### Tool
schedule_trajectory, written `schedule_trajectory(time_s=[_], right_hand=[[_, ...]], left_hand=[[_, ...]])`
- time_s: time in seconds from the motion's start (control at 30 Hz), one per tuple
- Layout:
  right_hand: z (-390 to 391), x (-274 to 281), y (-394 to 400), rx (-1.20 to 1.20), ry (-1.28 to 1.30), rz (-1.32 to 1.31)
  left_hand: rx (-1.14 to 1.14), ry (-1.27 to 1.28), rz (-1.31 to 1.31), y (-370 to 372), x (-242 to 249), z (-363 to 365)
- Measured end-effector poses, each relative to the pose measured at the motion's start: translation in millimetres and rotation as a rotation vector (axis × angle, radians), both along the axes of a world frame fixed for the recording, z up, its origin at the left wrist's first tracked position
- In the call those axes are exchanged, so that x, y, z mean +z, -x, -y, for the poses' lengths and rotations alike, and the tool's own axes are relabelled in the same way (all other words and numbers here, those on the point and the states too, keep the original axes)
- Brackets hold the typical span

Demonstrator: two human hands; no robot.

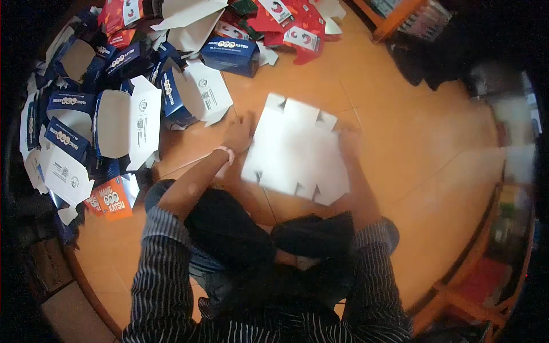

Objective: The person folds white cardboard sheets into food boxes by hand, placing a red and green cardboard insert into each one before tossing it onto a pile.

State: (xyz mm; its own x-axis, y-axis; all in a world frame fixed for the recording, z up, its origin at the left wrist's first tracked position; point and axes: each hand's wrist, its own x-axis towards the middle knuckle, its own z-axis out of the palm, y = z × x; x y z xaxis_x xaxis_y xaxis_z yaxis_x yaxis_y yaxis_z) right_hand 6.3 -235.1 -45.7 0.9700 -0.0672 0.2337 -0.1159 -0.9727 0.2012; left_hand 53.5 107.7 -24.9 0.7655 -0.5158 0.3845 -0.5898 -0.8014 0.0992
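Note:
A flat white die-cut carton blank (297, 148) lies white side up on the orange tiled floor (412, 131) in front of my folded legs. My left hand (238, 132) rests at its left edge, with a pale band on the wrist. At the blank's right edge is my right hand (350, 140), blurred by motion. Both hands touch the blank; the grip of the fingers is unclear.
A heap of blue printed cartons (120, 108), some folded and some flat, fills the floor to the left. Red flat cartons (289, 23) lie at the top. An orange carton (113, 199) sits near my left knee. Wooden shelving (492, 268) stands at the right.

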Motion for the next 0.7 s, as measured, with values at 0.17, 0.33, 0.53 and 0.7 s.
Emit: schedule_trajectory(time_s=[0.17, 0.33, 0.53, 0.7], right_hand=[[-3.7, 14.6, -6.4, -0.066, -0.077, 0.215], [-18.7, 21.5, 2.6, -0.175, -0.169, 0.216], [-114.3, 52.9, 56.9, 0.091, -0.583, -0.164], [-182.2, 51.4, 118.9, 0.262, -0.341, -0.274]], left_hand=[[0.232, 0.341, -0.946, 44.0, -7.7, -18.0], [0.101, 0.705, -1.177, 51.5, 9.1, -14.6], [0.250, 0.879, -1.665, 44.2, 27.7, -18.1], [-0.117, 0.671, -1.103, 46.3, 4.1, -17.2]])
